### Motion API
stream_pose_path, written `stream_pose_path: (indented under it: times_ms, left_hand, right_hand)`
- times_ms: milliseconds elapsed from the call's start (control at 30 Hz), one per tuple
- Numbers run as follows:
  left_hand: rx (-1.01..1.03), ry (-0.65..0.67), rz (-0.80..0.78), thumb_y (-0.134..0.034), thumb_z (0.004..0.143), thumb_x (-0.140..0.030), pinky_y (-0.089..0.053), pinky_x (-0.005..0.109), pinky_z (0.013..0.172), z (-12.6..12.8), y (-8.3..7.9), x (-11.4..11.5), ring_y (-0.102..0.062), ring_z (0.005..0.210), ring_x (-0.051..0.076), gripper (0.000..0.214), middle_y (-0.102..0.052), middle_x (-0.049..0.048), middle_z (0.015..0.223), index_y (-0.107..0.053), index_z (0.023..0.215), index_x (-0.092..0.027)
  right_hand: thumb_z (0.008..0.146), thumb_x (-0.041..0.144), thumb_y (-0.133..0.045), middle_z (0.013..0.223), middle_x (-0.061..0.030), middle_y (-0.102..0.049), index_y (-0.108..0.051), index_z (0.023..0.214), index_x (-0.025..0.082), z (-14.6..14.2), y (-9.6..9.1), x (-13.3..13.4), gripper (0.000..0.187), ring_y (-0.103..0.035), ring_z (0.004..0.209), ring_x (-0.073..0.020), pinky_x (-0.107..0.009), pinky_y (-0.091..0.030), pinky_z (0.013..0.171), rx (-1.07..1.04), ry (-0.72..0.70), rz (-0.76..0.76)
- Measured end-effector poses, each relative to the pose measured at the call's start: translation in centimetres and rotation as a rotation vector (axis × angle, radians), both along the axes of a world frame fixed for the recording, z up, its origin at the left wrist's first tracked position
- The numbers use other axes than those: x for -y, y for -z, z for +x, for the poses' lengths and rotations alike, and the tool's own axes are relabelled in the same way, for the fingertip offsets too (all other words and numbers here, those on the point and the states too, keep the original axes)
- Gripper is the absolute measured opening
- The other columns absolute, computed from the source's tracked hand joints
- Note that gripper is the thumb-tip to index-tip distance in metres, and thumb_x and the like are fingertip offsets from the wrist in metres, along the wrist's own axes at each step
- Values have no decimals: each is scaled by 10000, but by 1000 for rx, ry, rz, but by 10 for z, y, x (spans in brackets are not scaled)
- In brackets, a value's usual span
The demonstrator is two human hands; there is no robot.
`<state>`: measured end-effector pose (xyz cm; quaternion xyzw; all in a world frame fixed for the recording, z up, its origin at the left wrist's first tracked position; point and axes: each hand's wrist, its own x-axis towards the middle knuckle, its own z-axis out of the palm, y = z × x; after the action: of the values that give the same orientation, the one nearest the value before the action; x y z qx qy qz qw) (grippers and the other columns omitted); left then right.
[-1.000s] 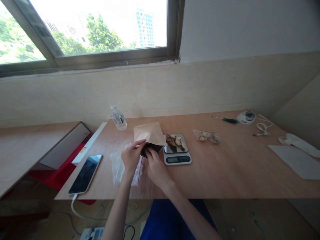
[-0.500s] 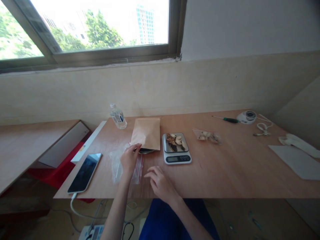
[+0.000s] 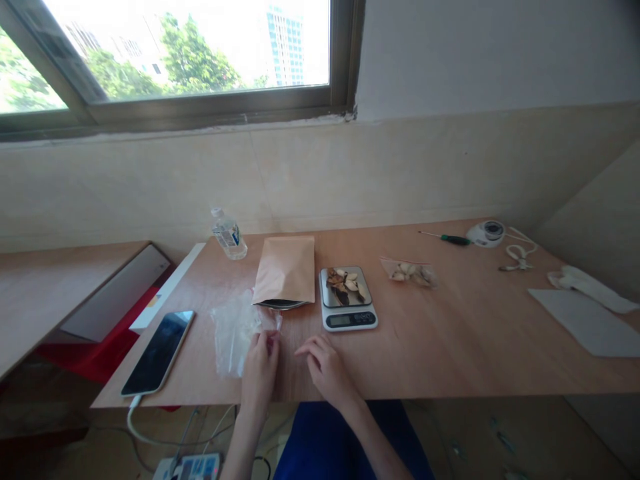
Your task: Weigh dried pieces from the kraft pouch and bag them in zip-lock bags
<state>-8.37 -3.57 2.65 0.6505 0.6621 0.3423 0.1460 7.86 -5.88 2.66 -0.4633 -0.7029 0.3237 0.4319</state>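
My left hand [image 3: 261, 369] pinches the edge of a clear plastic zip bag [image 3: 235, 330] that lies on the wooden table [image 3: 450, 333] near the front edge. My right hand [image 3: 325, 367] hovers just right of it, fingers loosely curled and apart, holding nothing. Behind the hands lies a brown paper pouch [image 3: 286, 270] with its dark opening toward me. To its right stands a small digital scale [image 3: 347, 297] with dried pieces on its pan.
A phone [image 3: 157, 351] on a cable lies at the left front. A water bottle [image 3: 228, 235] stands at the back. A small bag of pale pieces [image 3: 409, 272], a screwdriver [image 3: 447, 238], a round white device [image 3: 485, 232] and a white sheet [image 3: 590, 327] are to the right.
Both hands left the brown pouch, which now lies flat on the table. My left hand drew back to the clear bag's edge and my right hand moved toward the front edge.
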Motion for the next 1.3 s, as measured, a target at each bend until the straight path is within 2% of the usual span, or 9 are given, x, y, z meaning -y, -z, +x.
stream_pose_path:
  times_ms: [267,433,567,667,800,933,1067,1200,1300]
  left_hand:
    - [184,43,-53,-496,821,-353,-444,272,542,25,-21,27,-549,544,148,174,-577,-9,669,-568,802,-196]
    - [361,125,34,-508,851,-340,-470,250,607,51,-21,41,-585,650,141,176,-622,9,747,-605,853,-193]
    - [566,-82,210,-535,826,-336,-450,218,517,62,-19,27,-550,556,111,183,-591,-4,702,-598,880,-172]
    - [706,-231,345,-544,818,-319,-403,182,450,70,-30,7,-478,475,69,181,-542,-28,694,-568,910,-164]
    - [753,-205,373,-552,819,-302,-392,173,449,78,-55,-15,-461,471,57,193,-510,-40,695,-575,946,-158]
    - [692,-195,343,-541,830,-322,-378,178,460,82,-71,-22,-457,488,67,241,-530,-31,675,-629,990,-166]
    - [614,-201,264,-514,845,-380,-424,213,547,86,-69,-16,-528,573,100,325,-643,27,797,-650,1064,-183]
    - [597,-209,214,-491,852,-427,-463,266,647,93,-63,-10,-600,753,167,405,-677,90,975,-628,1144,-182]
    - [578,-231,185,-486,855,-437,-458,275,625,95,-62,-7,-592,711,169,426,-682,96,946,-622,1161,-174]
  right_hand:
    - [898,197,-425,1029,-73,-618,-485,1202,209,-1,-1,0,311,-594,918,-182,-333,-484,843,-123,80,-26]
    - [920,297,-413,984,-63,-612,-369,1207,217,-7,4,4,301,-622,827,-164,-294,-507,742,-384,135,-106]
    - [919,317,-409,755,10,-552,-392,1075,228,9,2,2,181,-570,631,-140,-244,-470,575,-431,254,-113]
    - [919,326,-412,789,-12,-582,-495,986,225,36,-10,-8,147,-585,719,-156,-263,-472,640,-351,271,-44]
    - [928,305,-381,1021,-72,-607,-597,996,222,80,-20,-33,241,-546,986,-203,-334,-443,818,-136,396,154]
    - [868,318,-481,1087,-120,-591,-539,1157,169,108,-6,-62,330,-505,1013,-251,-414,-390,892,187,527,240]
    - [837,287,-506,1102,-124,-609,-536,1181,157,115,9,-76,369,-500,999,-266,-409,-380,868,383,525,220]
    - [830,241,-485,1012,-91,-659,-599,1087,196,114,5,-76,285,-531,916,-252,-376,-382,794,421,564,181]
    - [821,219,-469,934,-87,-677,-635,993,191,116,0,-74,240,-553,891,-247,-373,-386,793,371,589,169]
